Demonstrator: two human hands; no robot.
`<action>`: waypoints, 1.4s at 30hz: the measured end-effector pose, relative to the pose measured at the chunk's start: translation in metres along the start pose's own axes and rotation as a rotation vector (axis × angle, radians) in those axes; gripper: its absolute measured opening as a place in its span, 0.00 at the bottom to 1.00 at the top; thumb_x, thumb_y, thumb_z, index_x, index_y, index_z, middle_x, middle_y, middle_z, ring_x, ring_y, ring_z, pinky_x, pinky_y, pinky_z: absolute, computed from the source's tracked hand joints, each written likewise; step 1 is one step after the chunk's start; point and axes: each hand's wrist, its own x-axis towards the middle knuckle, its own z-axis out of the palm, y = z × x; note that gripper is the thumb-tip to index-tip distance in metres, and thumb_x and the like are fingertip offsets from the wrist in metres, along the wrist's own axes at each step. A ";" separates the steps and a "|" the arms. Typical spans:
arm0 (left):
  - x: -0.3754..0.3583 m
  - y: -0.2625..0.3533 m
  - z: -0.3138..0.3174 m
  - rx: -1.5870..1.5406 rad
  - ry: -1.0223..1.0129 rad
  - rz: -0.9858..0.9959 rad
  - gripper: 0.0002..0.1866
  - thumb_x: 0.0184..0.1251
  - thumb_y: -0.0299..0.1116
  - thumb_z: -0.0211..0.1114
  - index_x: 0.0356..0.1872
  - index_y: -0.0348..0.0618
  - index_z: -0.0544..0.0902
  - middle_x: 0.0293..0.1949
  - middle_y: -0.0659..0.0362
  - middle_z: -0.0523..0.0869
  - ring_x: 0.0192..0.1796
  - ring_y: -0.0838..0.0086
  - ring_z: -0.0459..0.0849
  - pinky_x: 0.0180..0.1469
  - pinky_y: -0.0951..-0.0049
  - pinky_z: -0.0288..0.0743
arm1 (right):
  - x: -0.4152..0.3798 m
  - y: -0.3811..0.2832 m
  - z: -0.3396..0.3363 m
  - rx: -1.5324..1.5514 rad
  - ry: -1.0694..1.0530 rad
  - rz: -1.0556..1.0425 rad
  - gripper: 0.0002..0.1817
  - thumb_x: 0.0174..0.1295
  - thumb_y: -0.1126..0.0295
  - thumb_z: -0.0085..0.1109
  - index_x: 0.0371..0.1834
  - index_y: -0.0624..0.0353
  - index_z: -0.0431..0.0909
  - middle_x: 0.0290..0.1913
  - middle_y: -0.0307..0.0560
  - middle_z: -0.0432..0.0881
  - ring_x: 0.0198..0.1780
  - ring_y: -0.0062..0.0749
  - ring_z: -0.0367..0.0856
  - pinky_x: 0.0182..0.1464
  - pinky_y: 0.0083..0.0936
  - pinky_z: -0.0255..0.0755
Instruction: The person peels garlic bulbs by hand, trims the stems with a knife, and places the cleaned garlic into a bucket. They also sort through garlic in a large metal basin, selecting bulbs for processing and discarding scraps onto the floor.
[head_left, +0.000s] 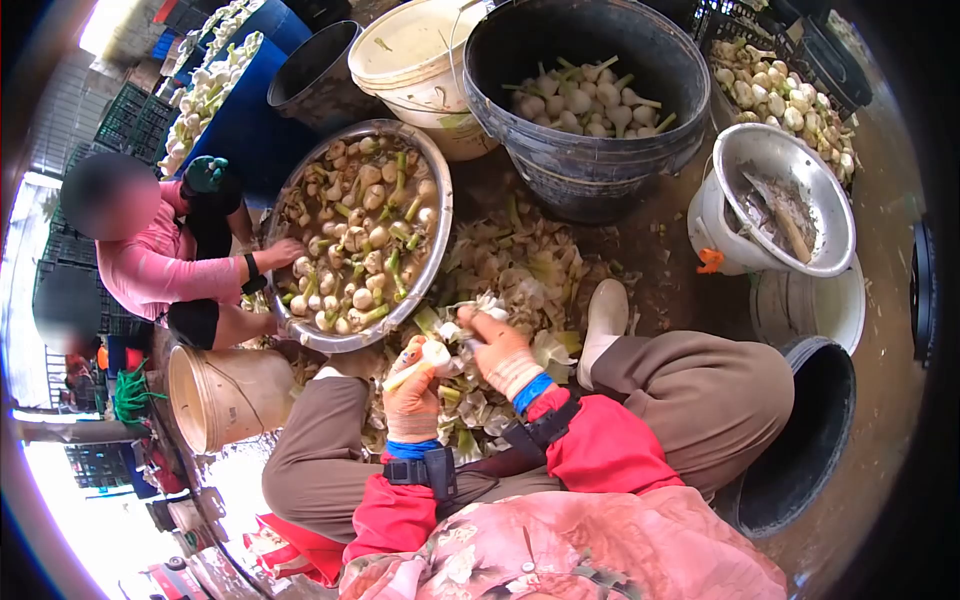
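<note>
Over a heap of garlic peelings (520, 260) I hold both hands, in pale gloves with blue at the wrists. My left hand (411, 398) is closed round a white garlic bulb (434, 354), its pale stem pointing down to the left. Just to the right, my right hand (500, 352) has its fingers curled together close to the bulb. Pale skins lie around its fingertips, and what it grips is too small to make out. Ahead of my hands, a wide metal basin (440, 250) holds many garlic bulbs (378, 236) with green stems in brownish water.
A co-worker (165, 250) sits at the left with one hand at the basin. Behind it stand a white bucket (420, 95) and a large black tub (600, 165) of bulbs. To the right are a metal bowl (835, 220) on a bucket and a crate of garlic (790, 105).
</note>
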 end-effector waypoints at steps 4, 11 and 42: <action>0.000 -0.004 0.002 0.514 -0.033 0.166 0.21 0.51 0.15 0.59 0.49 0.35 0.75 0.52 0.51 0.76 0.54 0.65 0.75 0.58 0.67 0.68 | -0.009 -0.012 0.014 -0.162 -0.045 -0.126 0.11 0.58 0.72 0.48 0.44 0.56 0.74 0.38 0.53 0.79 0.40 0.45 0.77 0.44 0.28 0.70; 0.002 0.007 0.007 -0.362 -0.228 -0.149 0.22 0.52 0.23 0.65 0.52 0.42 0.74 0.53 0.52 0.76 0.56 0.53 0.73 0.58 0.50 0.68 | 0.006 0.018 0.011 0.796 -0.004 0.395 0.11 0.58 0.82 0.49 0.44 0.63 0.75 0.33 0.42 0.78 0.31 0.25 0.76 0.33 0.17 0.72; 0.174 0.118 0.181 0.043 -0.341 0.096 0.17 0.62 0.46 0.58 0.40 0.43 0.79 0.38 0.58 0.83 0.39 0.71 0.82 0.39 0.76 0.77 | 0.015 0.024 -0.016 -0.019 0.024 0.149 0.25 0.43 0.86 0.42 0.44 0.54 0.77 0.41 0.47 0.80 0.44 0.35 0.77 0.50 0.23 0.67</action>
